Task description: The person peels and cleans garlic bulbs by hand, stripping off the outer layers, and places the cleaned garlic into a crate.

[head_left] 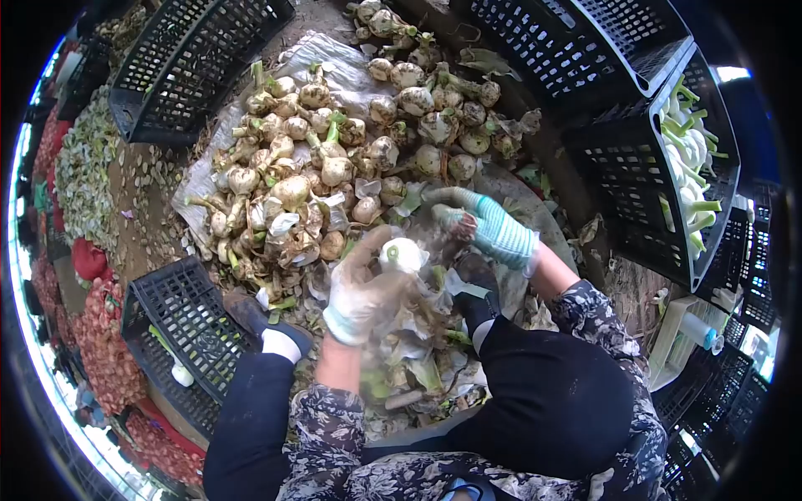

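My left hand (357, 292), in a pale glove, is closed around a peeled white garlic bulb (402, 255) with a greenish cut spot facing up. Just to its right is my right hand (501, 230), in a white-and-teal knit glove, its fingers curled. Something dark reddish-brown shows at those fingers, but blur hides what it is. Beyond both hands lies a heap of unpeeled, soil-stained garlic bulbs (291, 192) with cut stalks. Loose peelings (426, 367) cover the ground between my legs, below the hands.
A black crate (631, 179) at the right holds peeled garlic with green stalks (689, 167). Another black crate (192, 63) stands at the upper left, and one lies lower left (180, 321) with a white bulb (182, 375) in it. Red net sacks (113, 342) line the left side.
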Motion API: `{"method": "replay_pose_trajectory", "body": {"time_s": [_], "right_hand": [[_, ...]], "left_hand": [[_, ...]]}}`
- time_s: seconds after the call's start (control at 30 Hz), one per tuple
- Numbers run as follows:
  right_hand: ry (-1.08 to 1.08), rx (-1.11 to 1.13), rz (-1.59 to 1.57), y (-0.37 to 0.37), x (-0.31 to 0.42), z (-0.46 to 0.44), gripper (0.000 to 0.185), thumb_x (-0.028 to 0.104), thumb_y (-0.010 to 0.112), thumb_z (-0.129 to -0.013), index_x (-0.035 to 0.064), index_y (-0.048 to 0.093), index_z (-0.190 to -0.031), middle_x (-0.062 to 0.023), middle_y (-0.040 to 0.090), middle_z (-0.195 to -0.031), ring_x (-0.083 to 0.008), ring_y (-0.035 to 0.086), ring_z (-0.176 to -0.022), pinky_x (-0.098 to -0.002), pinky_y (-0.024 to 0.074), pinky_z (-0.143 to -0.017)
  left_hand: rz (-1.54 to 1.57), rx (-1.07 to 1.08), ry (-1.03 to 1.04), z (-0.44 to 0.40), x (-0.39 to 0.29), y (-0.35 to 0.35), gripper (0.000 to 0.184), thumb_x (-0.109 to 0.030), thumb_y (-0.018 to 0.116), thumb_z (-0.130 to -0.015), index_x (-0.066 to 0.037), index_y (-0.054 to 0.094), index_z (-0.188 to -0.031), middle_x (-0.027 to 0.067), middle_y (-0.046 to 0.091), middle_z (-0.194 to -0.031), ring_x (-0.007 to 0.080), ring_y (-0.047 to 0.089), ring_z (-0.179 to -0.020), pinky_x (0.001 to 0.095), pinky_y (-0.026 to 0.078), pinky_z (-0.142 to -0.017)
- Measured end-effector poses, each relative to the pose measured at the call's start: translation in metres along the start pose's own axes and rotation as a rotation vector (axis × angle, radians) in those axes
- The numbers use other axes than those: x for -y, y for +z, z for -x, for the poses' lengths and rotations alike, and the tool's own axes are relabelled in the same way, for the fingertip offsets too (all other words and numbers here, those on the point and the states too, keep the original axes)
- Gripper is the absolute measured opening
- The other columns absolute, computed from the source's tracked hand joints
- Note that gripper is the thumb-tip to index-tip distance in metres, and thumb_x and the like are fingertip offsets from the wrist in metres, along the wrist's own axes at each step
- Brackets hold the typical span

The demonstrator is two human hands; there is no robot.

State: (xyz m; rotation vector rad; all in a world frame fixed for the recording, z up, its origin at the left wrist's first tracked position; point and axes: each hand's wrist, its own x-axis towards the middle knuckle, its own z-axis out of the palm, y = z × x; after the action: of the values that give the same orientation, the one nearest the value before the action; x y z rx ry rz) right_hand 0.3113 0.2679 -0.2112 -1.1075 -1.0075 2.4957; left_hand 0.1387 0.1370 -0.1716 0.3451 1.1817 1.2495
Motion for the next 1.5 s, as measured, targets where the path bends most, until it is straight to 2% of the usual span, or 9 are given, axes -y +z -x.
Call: {"method": "replay_pose_trajectory", "body": {"time_s": [0.17,0.43,0.53,0.73,0.8,0.97,1.1,1.27,1.5], "right_hand": [[-0.365,-0.102,0.434,0.036,-0.021,0.015,0.031,0.016,0.069,-0.080,0.0017,0.056,-0.104,-0.0071,0.062,-0.082,-0.0101,0.057,-0.067,-0.0246,0.0480,-0.053],[-0.067,-0.006,0.140,0.016,0.001,0.011,0.014,0.009,0.055,-0.088,0.0020,0.054,-0.100,0.0027,0.055,-0.071,-0.0031,0.047,-0.053,-0.0196,0.0393,-0.046],[0.121,0.008,-0.019,0.041,0.046,0.035,0.027,0.010,0.060,-0.085,0.0031,0.047,-0.109,0.0022,0.049,-0.081,-0.0032,0.048,-0.060,-0.0198,0.0394,-0.047],[-0.442,0.035,0.501,0.044,-0.011,0.006,0.022,0.010,0.067,-0.079,0.0013,0.054,-0.095,-0.0016,0.055,-0.075,-0.0058,0.050,-0.062,-0.0219,0.0405,-0.051],[-0.704,-0.023,0.719,0.057,-0.014,0.013,0.014,0.009,0.064,-0.082,0.0008,0.057,-0.090,-0.0022,0.059,-0.075,-0.0059,0.050,-0.063,-0.0218,0.0412,-0.053],[-0.076,-0.074,0.162,0.064,0.005,0.027,0.011,0.006,0.061,-0.084,-0.0008,0.056,-0.091,-0.0002,0.057,-0.071,-0.0055,0.047,-0.060,-0.0226,0.0401,-0.051],[-0.585,-0.213,0.565,0.052,-0.006,0.010,0.016,0.011,0.063,-0.084,-0.0014,0.054,-0.086,-0.0008,0.055,-0.068,-0.0084,0.047,-0.058,-0.0273,0.0418,-0.051],[-0.037,-0.295,0.262,0.029,0.005,0.011,0.007,0.009,0.056,-0.088,0.0017,0.054,-0.089,-0.0024,0.057,-0.074,-0.0055,0.051,-0.061,-0.0200,0.0416,-0.050],[-0.081,0.008,-0.317,0.022,-0.009,0.010,0.033,0.000,0.055,-0.086,0.0029,0.041,-0.116,-0.0088,0.059,-0.083,-0.0048,0.049,-0.060,-0.0129,0.0424,-0.050]], "left_hand": [[0.098,-0.106,0.024,0.001,-0.001,0.013,0.052,0.007,0.062,-0.072,0.005,0.047,-0.122,0.0123,0.059,-0.106,0.0172,0.059,-0.089,0.0274,0.049,-0.079],[0.044,0.071,-0.069,0.002,-0.005,0.004,0.053,-0.002,0.067,-0.070,0.009,0.050,-0.119,0.0139,0.062,-0.095,0.0170,0.062,-0.075,0.0219,0.050,-0.053],[0.133,0.028,-0.053,-0.001,0.003,-0.002,0.059,0.003,0.063,-0.068,0.008,0.045,-0.125,0.0128,0.060,-0.105,0.0158,0.060,-0.083,0.0245,0.049,-0.070],[-0.023,-0.096,0.226,-0.005,0.014,0.014,0.057,-0.012,0.055,-0.085,0.000,0.032,-0.136,0.0098,0.049,-0.119,0.0174,0.057,-0.088,0.0312,0.049,-0.079],[0.438,-0.297,0.133,-0.005,0.020,0.018,0.040,-0.021,0.049,-0.089,-0.001,0.044,-0.123,0.0089,0.055,-0.105,0.0188,0.058,-0.086,0.0336,0.050,-0.077],[0.436,-0.448,0.123,-0.007,0.016,0.022,0.026,-0.022,0.056,-0.088,-0.001,0.055,-0.103,0.0086,0.059,-0.089,0.0205,0.059,-0.084,0.0328,0.050,-0.076],[0.334,-0.422,0.082,-0.010,0.018,0.010,0.022,-0.017,0.057,-0.088,-0.004,0.055,-0.106,0.0115,0.061,-0.095,0.0200,0.060,-0.085,0.0330,0.052,-0.073],[0.385,-0.097,0.285,-0.009,0.017,0.003,0.013,-0.001,0.052,-0.087,0.001,0.056,-0.100,0.0149,0.059,-0.106,0.0259,0.058,-0.100,0.0381,0.047,-0.089],[0.653,-0.207,0.183,-0.014,0.024,0.003,0.016,0.004,0.049,-0.087,0.000,0.055,-0.101,0.0125,0.059,-0.102,0.0247,0.057,-0.097,0.0398,0.045,-0.091]]}}
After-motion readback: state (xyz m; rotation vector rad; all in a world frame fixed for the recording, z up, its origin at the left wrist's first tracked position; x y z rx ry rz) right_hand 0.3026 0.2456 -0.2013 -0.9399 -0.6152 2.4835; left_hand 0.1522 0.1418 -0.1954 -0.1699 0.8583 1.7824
